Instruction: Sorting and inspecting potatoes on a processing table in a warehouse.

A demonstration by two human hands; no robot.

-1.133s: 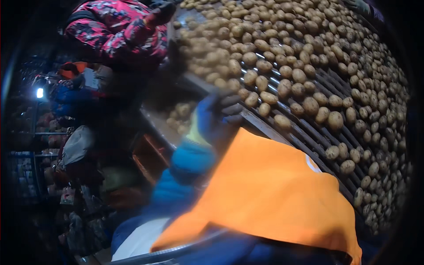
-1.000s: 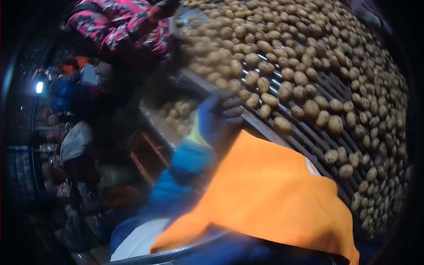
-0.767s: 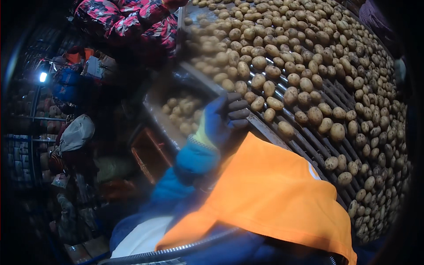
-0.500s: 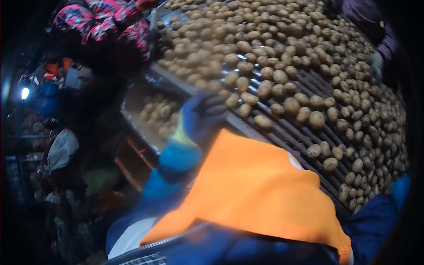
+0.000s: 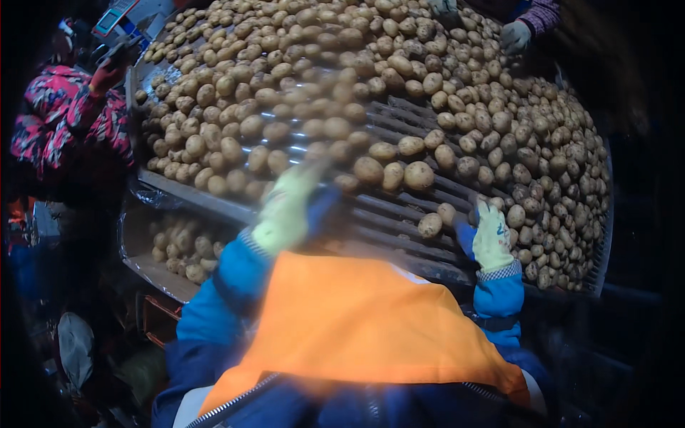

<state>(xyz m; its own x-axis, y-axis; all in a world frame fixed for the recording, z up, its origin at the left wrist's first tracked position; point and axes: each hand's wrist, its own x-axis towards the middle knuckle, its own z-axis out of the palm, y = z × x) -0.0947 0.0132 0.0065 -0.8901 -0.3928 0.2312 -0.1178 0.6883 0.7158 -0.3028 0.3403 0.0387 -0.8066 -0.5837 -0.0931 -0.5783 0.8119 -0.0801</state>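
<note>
Potatoes [image 5: 419,175] lie in a wide heap over a slatted metal sorting table [image 5: 389,221]. My left hand [image 5: 289,210], in a pale yellow glove with a blue palm, reaches over the table's near edge beside the potatoes. Motion smears its fingers, so its grip does not show. To the right, my right hand [image 5: 492,237] wears the same kind of glove and rests low over the slats, thumb and fingers apart. Two loose potatoes [image 5: 430,225] lie just left of it, and the heap borders it on the right. I see nothing held in it.
Below the table's left edge stands a bin [image 5: 153,269] with potatoes inside. A person in a pink patterned jacket [image 5: 75,121] stands at far left, holding a dark object. Another person's gloved hand [image 5: 515,36] touches the heap at the far right. An orange crate [image 5: 158,317] sits lower left.
My view has swung so the table now lies across in front of me. My right hand has come into view over the slats. The left hand still reaches over the near edge.
</note>
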